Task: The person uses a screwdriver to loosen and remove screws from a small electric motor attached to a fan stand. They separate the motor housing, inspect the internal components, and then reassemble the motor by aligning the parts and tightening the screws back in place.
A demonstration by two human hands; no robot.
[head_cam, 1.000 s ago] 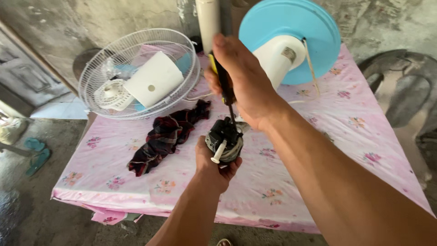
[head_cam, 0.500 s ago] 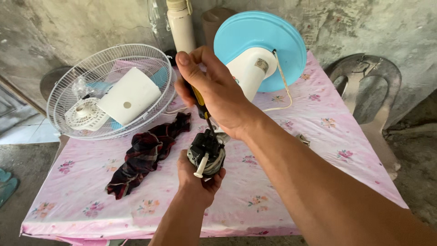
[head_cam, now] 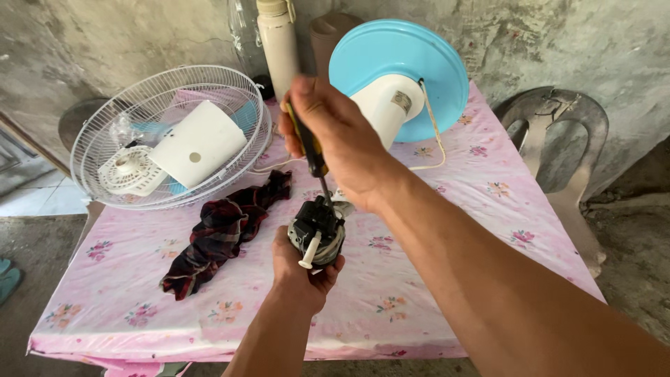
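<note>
My left hand (head_cam: 299, 274) cups a small black fan motor (head_cam: 317, 230) from below, its white shaft pointing toward me. Gripped in my right hand (head_cam: 335, 136) is a screwdriver (head_cam: 310, 150) with a yellow and black handle; its tip is set down into the top of the motor. Both hands are above the pink flowered tablecloth (head_cam: 433, 258), near the table's middle.
A white fan guard (head_cam: 91, 132) holding a white housing and small parts lies at the back left. A dark plaid cloth (head_cam: 220, 234) lies beside it. A blue fan base (head_cam: 391, 56) with a cord stands at the back. A plastic chair (head_cam: 558, 139) is at the right.
The view has shifted a little; both hands stay joined at the motor, with the screwdriver still pressed into its top.
</note>
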